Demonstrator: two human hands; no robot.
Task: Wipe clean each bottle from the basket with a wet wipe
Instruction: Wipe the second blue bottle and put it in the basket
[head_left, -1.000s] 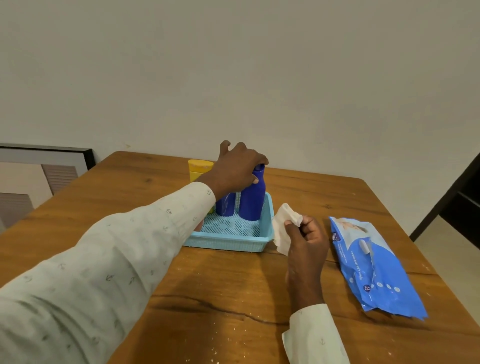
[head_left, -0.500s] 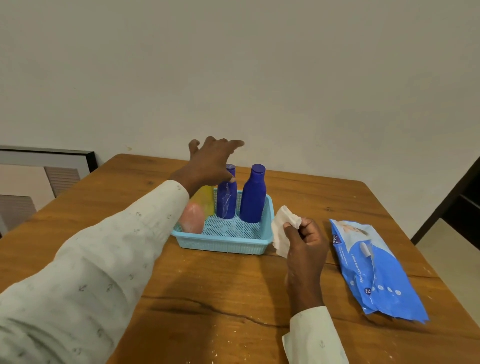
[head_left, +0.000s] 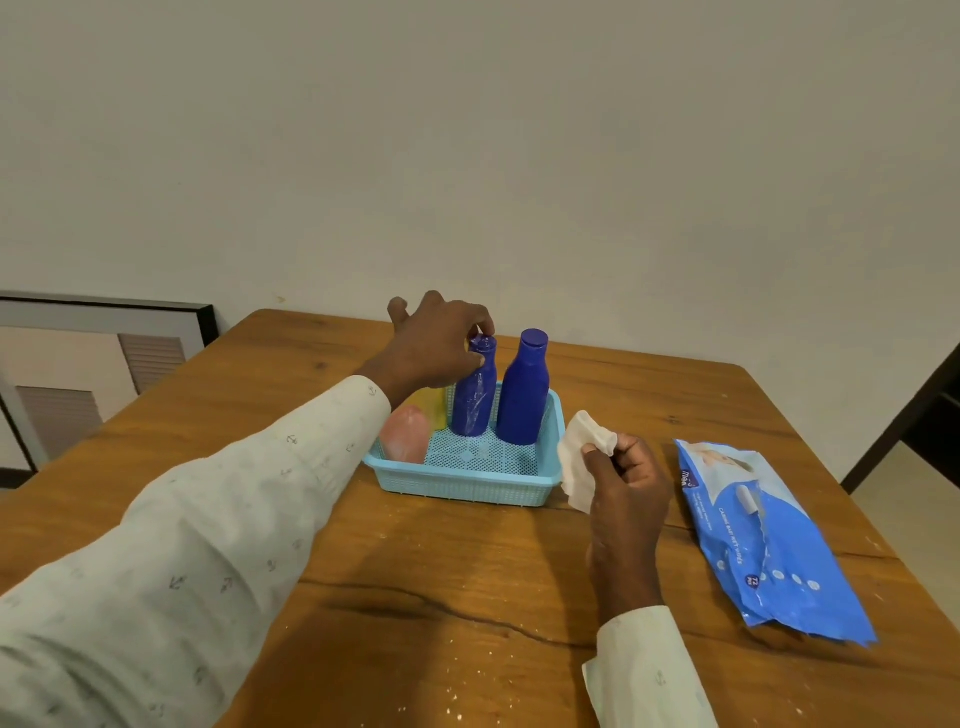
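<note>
A light blue plastic basket (head_left: 467, 483) sits on the wooden table. Two dark blue bottles stand upright in it: a smaller one wrapped in clear film (head_left: 474, 395) and a taller one (head_left: 523, 395) to its right. A pink bottle (head_left: 405, 441) and a yellow bottle (head_left: 434, 408) lie at the basket's left, partly hidden by my left arm. My left hand (head_left: 434, 348) pinches the cap of the smaller blue bottle. My right hand (head_left: 626, 483) holds a white wet wipe (head_left: 582, 460) just right of the basket.
A blue pack of wet wipes (head_left: 763, 540) lies on the table (head_left: 415, 597) to the right. A crack runs across the tabletop near me. A wall stands close behind the table, and a framed panel (head_left: 104, 364) leans at the far left.
My left hand left the taller blue bottle, swung left over the basket, then came down onto the smaller blue bottle's cap. My right hand with the wipe stayed put.
</note>
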